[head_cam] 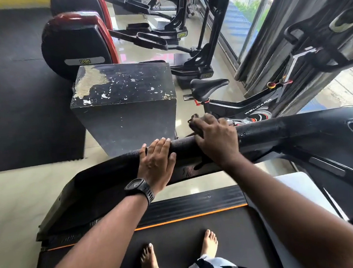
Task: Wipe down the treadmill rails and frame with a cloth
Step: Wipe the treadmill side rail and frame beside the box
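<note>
Both hands sit on the near rail (184, 147), side by side but not touching. Right hand (215, 140) is curled over the top of the rail and grips a dark cloth (193, 122) against it; only a corner of the cloth shows past the fingers on the far side. Left hand (156, 162) lies flat on the rail with fingers straight, holding nothing, apparently as a brace.

Rail's long axis runs from lower left to right across the view, rising toward the frame (342, 132) at the right edge. The person faces it square-on, so any stroke goes sideways along that axis. Right of the cloth the rail shows wet beads and a sheen; left of the left hand the surface looks dull. Judgement: the wipe is in hand, with the rail's leftward stretch and lower shroud not yet done. The right hand is the one placed to work; the left hand blocks a leftward pass and would have to lift or slide.

Bare feet stand on the belt (200, 223) below. Beyond the rail stand a chipped black box (123, 100) and a bike (239, 107).

No container with contents is in view
</note>
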Tool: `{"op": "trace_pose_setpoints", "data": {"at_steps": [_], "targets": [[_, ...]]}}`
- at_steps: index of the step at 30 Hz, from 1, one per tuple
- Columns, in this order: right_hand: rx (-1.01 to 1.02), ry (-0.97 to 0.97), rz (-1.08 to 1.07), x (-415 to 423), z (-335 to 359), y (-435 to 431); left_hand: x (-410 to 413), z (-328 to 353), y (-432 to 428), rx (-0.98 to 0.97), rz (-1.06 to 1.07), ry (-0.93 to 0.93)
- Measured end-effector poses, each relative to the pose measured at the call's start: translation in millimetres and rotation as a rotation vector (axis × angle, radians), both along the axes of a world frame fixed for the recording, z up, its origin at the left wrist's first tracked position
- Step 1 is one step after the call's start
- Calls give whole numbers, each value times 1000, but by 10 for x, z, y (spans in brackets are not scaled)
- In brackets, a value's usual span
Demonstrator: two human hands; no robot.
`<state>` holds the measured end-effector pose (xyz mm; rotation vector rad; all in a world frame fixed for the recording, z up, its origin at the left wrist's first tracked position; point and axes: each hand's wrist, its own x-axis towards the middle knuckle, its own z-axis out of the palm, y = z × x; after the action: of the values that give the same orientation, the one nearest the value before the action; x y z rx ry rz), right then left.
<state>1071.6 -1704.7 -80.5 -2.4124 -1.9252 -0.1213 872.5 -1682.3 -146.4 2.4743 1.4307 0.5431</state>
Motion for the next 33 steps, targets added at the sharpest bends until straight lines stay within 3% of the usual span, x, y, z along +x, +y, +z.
{"op": "trace_pose_setpoints", "data": {"at_steps": [2,5,9,12,16,20,23,25,29,33], "targets": [[113,-82,-43,-197,-175,-280,14,2,2,6,-1,-5],[200,-76,65,-464,-415,-498,30,2,0,10,-5,1],[86,-113,330,-243,-177,-46,51,10,9,4,-37,-3],[-2,-3,165,113,-10,70,99,30,5,-3,-52,0],[164,-75,-64,-76,-209,-386,124,25,-3,8,-42,-5],[205,-74,122,-406,-342,-384,130,16,-7,27,-35,-8],[67,-99,284,-191,-122,-34,149,20,-10,22,-37,-5],[17,-51,208,40,-40,39,160,19,-10,16,-34,3],[171,-81,-63,-26,-240,-355,202,30,-26,15,-40,2],[271,-83,109,-303,-519,-578,215,19,-42,19,-56,-3]]}}
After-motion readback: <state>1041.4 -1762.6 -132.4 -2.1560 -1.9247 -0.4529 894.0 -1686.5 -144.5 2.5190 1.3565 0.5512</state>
